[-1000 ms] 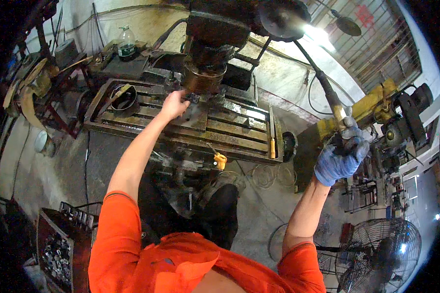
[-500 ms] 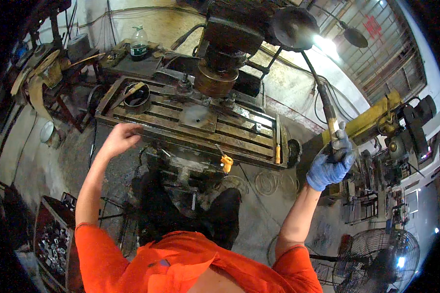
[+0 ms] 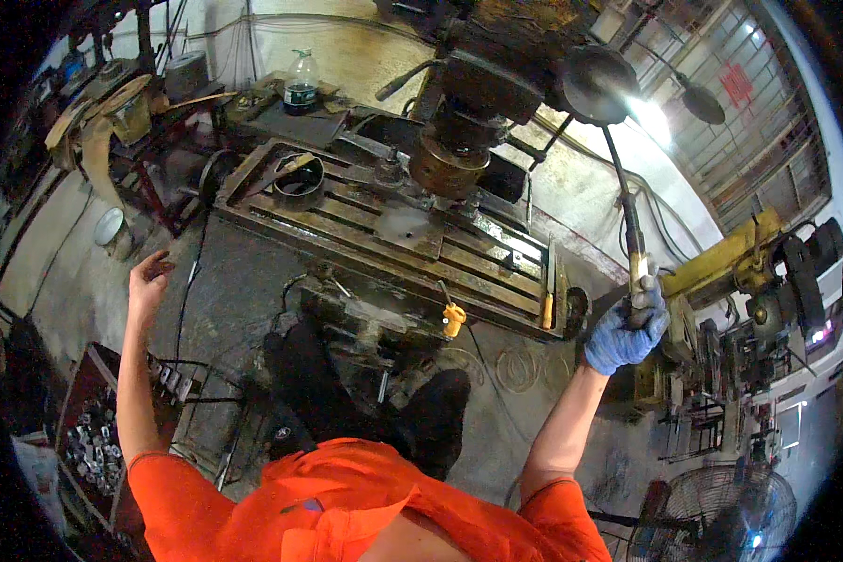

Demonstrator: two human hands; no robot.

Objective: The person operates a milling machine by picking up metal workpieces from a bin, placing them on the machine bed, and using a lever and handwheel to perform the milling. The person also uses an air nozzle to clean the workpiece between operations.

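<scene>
A gloved right hand [image 3: 628, 323] grips the lower end of a lever [image 3: 630, 215], its long axis steep, pointing up and slightly left toward a dark disc [image 3: 598, 84]. Far left of the lever, the bare left hand [image 3: 150, 281] hangs half-curled, its contents unclear. Between them, a slotted worktop [image 3: 337, 217] bears a pot [image 3: 299, 199].

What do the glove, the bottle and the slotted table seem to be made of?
The glove: probably knitted fabric, matte, its blue smudged grey. The bottle: likely clear plastic, since the background shows through. The slotted table: apparently metal, worn and oily-looking, with bright glints.
</scene>
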